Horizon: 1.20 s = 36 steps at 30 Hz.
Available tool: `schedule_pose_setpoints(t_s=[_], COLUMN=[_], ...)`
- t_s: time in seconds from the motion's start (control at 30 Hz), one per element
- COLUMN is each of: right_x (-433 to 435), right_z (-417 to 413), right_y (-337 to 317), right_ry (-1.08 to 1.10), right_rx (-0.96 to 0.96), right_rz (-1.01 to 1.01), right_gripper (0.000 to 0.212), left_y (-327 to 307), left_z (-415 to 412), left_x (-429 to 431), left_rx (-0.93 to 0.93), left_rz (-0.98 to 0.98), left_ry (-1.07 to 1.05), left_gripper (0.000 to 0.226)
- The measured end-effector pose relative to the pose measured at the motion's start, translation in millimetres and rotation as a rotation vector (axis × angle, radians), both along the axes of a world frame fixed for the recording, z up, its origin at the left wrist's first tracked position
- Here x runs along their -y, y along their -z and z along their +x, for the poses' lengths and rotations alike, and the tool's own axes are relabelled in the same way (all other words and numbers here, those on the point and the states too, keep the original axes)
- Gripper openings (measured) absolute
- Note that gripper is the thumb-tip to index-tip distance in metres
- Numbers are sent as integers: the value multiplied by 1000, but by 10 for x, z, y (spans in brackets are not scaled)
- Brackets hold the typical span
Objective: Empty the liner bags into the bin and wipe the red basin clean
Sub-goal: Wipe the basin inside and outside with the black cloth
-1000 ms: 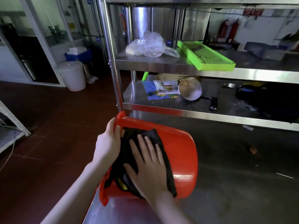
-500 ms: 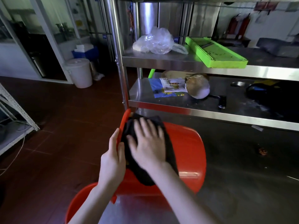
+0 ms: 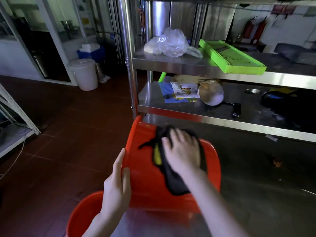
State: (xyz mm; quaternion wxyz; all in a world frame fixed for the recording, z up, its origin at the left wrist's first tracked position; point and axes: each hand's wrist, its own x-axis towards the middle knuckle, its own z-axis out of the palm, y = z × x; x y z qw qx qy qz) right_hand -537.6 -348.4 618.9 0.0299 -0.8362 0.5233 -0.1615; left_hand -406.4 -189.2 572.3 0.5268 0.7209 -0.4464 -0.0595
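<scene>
A white rack (image 3: 15,113) closes the far left, and the wide tiled floor (image 3: 68,134) lies open between it and the steel surface (image 3: 256,185), with a lidded white bucket (image 3: 85,74) well back. The left hand (image 3: 116,185) clamps the rim of the red basin (image 3: 142,168), which lies on its side at the surface's left edge, mouth toward the floor; the fingers (image 3: 119,159) lie together along the rim, thumb on the outer wall. A red curve (image 3: 82,214) shows below the edge; whether it is the same basin cannot be told. The basin's upper rim sits near the shelf post (image 3: 130,65) and just under the lower shelf (image 3: 205,117). The right hand (image 3: 183,154), fingers (image 3: 177,135) slightly spread and blurred, presses a black cloth (image 3: 176,183) flat on the basin's wall. To the right the surface runs bare and dark. Half a second earlier the cloth and right hand sat against the rim; now they are further right, with red wall bared between.
</scene>
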Motion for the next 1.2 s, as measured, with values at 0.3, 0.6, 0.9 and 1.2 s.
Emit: schedule_pose_setpoints(t_s=[0.3, 0.6, 0.9, 1.2], right_x=[-861, 244, -400, 537], right_z=[171, -805, 396, -645], right_y=[346, 196, 71, 43], right_ry=[-259, 238, -250, 266], right_rx=[133, 53, 106, 36], right_rz=[-167, 152, -105, 301], right_gripper=[62, 61, 59, 59], left_y=[-823, -374, -208, 109], left_z=[309, -51, -9, -119], left_x=[979, 385, 362, -72], left_rx=[-34, -18, -46, 45], left_rz=[290, 56, 10, -55], left_ry=[-15, 56, 77, 84], left_gripper=[48, 41, 44, 49])
